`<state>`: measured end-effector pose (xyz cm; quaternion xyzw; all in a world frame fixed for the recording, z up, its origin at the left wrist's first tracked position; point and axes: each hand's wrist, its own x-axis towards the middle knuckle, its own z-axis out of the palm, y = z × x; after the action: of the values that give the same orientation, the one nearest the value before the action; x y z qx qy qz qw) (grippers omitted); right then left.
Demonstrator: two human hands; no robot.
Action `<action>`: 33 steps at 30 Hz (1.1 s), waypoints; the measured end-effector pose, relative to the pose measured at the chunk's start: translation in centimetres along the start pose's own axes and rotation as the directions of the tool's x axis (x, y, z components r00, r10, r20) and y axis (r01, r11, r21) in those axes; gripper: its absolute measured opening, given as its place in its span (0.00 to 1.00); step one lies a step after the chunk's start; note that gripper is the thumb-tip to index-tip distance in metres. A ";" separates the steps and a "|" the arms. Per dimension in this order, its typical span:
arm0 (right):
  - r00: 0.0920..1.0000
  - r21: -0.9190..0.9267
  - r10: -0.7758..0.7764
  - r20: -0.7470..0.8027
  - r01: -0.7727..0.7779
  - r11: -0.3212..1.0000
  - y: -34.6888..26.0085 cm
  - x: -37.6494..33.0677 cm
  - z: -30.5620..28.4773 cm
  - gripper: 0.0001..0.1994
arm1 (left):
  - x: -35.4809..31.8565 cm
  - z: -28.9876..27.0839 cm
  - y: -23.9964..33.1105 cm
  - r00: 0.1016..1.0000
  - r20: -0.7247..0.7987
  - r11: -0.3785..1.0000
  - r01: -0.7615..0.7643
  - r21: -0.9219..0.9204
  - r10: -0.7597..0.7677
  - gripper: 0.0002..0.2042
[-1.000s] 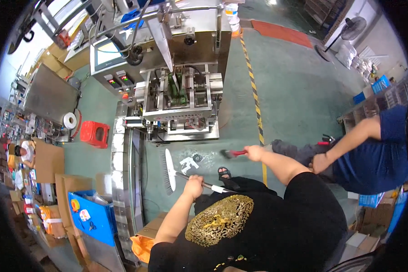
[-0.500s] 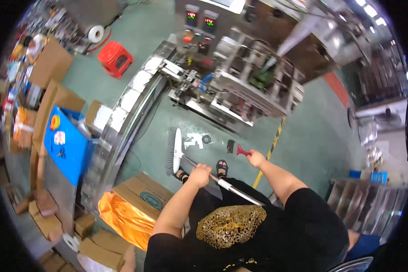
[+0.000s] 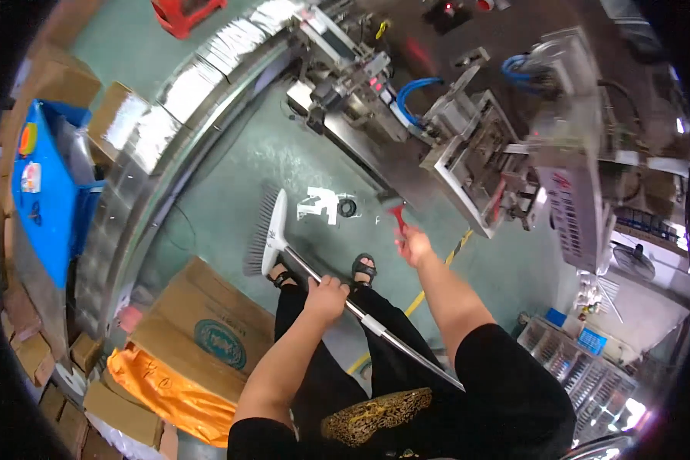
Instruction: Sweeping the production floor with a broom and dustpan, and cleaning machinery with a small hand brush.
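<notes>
Your right hand (image 3: 414,245) closes around a red handle (image 3: 397,216), but what hangs below it is lost against the dark machine base, so its working end cannot be made out. Your left hand (image 3: 326,295) wraps fully around the metal pole of the broom (image 3: 272,234), fingers curled tight, with the lower stretch of the pole running back across your black trousers. The white broom head rests on the green floor (image 3: 222,207), bristles turned toward the curved steel conveyor (image 3: 142,165). Just beyond the broom head lie scraps of white paper (image 3: 322,203) and a small dark ring (image 3: 348,207), touching nothing but the floor.

Open floor runs in a narrow strip between the conveyor on your left and the packing machine (image 3: 468,146) ahead and to the right. A yellow floor stripe (image 3: 418,299) passes behind your sandalled feet. Cardboard boxes (image 3: 199,322) and an orange sheet (image 3: 165,387) crowd close on your left side; a blue bin (image 3: 42,192) stands beyond the conveyor.

A red stool (image 3: 182,11) is cut off at the top rim, and the fisheye edge bends and darkens everything at the far right.
</notes>
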<state>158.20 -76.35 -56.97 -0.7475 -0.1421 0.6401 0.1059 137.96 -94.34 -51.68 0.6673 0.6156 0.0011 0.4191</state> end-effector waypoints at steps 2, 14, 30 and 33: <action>0.983 0.043 -0.175 0.047 0.173 0.984 -2.3 4.4 1.0 0.18 | 2.3 1.9 -1.7 0.996 -0.078 0.998 -0.038 -0.048 0.034 0.08; 0.735 -0.718 0.516 0.439 -0.058 0.694 7.2 -7.5 -4.2 0.41 | 10.5 6.4 -2.5 0.998 -0.061 0.999 -0.022 0.024 0.024 0.10; 0.996 -0.818 0.003 -0.094 -0.079 0.570 12.8 -11.0 -24.6 0.19 | 24.8 5.4 -8.9 0.777 -0.488 0.821 0.064 -0.567 -0.397 0.13; 0.988 -0.770 -0.053 -0.146 -0.080 0.633 13.8 -8.8 -24.8 0.15 | 32.7 6.7 -10.7 0.789 -0.449 0.818 0.114 -0.564 -0.419 0.18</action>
<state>182.52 -91.76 -49.60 -0.7689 -0.3885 0.4584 -0.2186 140.59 -72.31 -78.83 0.4050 0.7781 0.2951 0.3787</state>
